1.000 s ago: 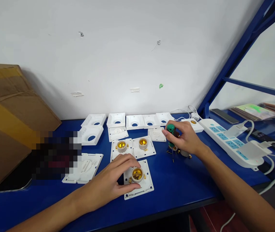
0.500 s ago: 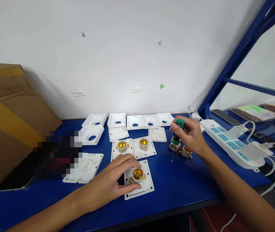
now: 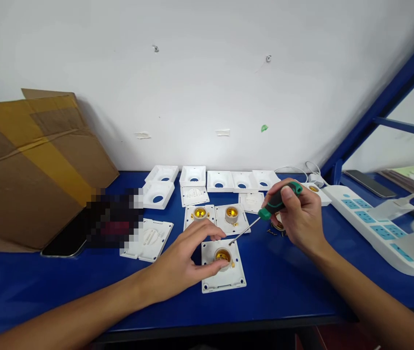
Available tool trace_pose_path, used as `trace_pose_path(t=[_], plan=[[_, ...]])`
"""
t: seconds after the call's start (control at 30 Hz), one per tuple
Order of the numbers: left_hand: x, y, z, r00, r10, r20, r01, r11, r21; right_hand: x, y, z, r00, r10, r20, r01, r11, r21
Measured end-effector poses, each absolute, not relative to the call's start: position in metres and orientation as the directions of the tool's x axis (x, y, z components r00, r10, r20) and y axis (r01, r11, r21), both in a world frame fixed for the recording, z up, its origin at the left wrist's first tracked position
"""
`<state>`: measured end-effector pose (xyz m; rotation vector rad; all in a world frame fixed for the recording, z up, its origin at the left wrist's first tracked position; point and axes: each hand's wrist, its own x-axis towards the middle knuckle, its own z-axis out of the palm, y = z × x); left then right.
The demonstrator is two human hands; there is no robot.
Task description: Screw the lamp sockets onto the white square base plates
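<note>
My left hand [image 3: 183, 260] rests on the blue table, thumb and fingers pinching the brass lamp socket [image 3: 223, 256] on a white square plate [image 3: 225, 274] in front of me. My right hand [image 3: 300, 216] is closed round a green-and-black handled screwdriver [image 3: 265, 211]. Its shaft slants down to the left, and the tip hovers just above and right of that socket. Two more plates with brass sockets [image 3: 216, 216] lie just behind.
A row of white square covers with round holes [image 3: 217, 181] lines the wall. Small screws and a loose socket [image 3: 276, 228] lie under my right hand. A white power strip [image 3: 378, 226] with plugs stretches right. Cardboard [image 3: 28, 165] leans at left; a blurred patch and phone beside it.
My right hand lifted the screwdriver from the pile of screws and swung it left, tip toward the socket under my left hand. The view shifted to the left.
</note>
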<state>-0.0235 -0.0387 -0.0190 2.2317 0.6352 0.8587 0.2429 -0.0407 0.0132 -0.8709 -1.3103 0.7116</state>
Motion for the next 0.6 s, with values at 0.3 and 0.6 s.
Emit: trace_pose_path(t=[0.3,0.6], plan=[[-0.0203,-0.0379,-0.0175,0.581,0.683,0.442,0.162,-0.629,0.76,0.2401,-0.0411,0.0109,0.133,0.862,0.488,-0.068,0.5,-0.864],[-0.0191,-0.0381,-0.0171,0.547,0.657,0.519,0.08,-0.658,0.749,0.2376,-0.041,0.0102,0.115,0.867,0.484,-0.093,0.495,-0.864]])
